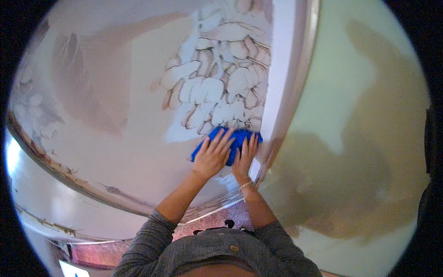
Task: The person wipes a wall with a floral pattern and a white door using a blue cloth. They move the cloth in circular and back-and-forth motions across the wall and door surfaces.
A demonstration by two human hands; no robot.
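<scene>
A blue cloth lies bunched on a broad pale surface in front of me. My left hand rests flat on the left part of the cloth, fingers spread and pointing forward. On the cloth's right part lies my right hand, near the white strip along the surface's right edge. Both hands press the cloth from above; whether the fingers grip it is not plain. Just beyond the cloth, a pattern of rounded, dark-outlined shapes shows on the surface, perhaps printed or projected.
A white strip and a raised rim border the surface on the right. Beyond them stands a pale green wall with dark shadows. A curved dark edge runs along the left, with a pale panel below it. Pinkish carpet shows near my body.
</scene>
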